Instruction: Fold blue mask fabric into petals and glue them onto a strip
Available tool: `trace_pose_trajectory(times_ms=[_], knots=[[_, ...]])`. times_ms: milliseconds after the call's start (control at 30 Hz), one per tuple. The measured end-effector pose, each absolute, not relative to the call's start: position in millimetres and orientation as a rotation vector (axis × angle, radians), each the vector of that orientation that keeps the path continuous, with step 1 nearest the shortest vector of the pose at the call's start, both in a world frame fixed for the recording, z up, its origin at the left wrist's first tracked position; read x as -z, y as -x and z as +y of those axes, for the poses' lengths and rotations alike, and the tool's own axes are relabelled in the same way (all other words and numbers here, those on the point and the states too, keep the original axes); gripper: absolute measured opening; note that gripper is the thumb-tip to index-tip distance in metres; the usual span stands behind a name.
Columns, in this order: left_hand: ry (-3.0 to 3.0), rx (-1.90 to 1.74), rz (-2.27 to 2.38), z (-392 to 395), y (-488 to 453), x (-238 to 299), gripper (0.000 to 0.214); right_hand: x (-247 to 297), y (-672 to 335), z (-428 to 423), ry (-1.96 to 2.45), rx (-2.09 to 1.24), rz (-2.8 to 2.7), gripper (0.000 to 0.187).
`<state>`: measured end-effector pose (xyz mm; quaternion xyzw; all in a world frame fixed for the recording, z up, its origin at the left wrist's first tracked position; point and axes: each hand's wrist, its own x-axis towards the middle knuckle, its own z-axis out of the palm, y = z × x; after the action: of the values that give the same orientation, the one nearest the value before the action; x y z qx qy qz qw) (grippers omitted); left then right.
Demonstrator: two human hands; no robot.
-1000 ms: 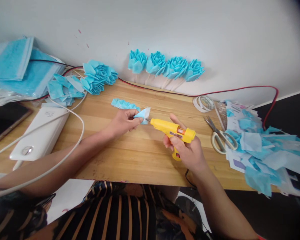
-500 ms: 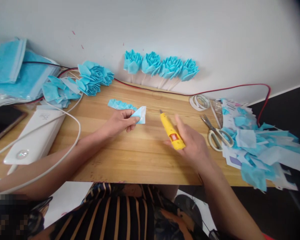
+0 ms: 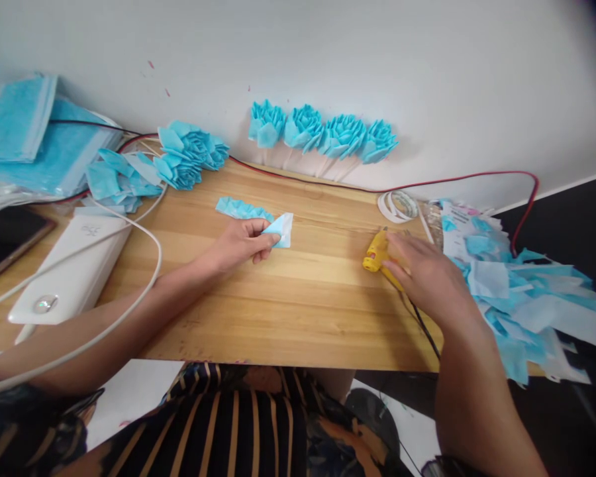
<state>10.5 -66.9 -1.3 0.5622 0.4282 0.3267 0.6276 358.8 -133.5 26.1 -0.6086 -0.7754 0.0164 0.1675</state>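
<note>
— What is the left hand (image 3: 238, 244) doing?
— It pinches a folded petal (image 3: 281, 229) of soft blue-and-white fabric between thumb and fingertips, low over the middle of the wooden counter (image 3: 288, 311).
— And the right hand (image 3: 430, 278)?
— It lies on top of a yellow plastic glue gun (image 3: 377, 253) resting on the counter's right side. I think the fingers curl around it, but they hide the grip.
— What else is there?
— A pleated blue strip (image 3: 241, 209) just behind the petal, ruffled blue flowers (image 3: 322, 131) along the wall, and a loose heap of scraps (image 3: 521, 291) on the right.
</note>
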Motion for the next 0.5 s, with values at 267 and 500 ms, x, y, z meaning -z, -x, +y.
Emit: trace_pose_trajectory(times_ms=[267, 500], knots=[[-1.361, -0.683, 0.954, -67.6, -9.9, 3.1, 0.026, -36.7, -251.5, -89.6, 1.452, -0.759, -1.829, 0.036], [-1.367, -0.663, 0.940, -64.7, -9.1, 6.4, 0.026, -8.5, -225.3, -60.9, 1.236, -1.108, -1.610, 0.034]])
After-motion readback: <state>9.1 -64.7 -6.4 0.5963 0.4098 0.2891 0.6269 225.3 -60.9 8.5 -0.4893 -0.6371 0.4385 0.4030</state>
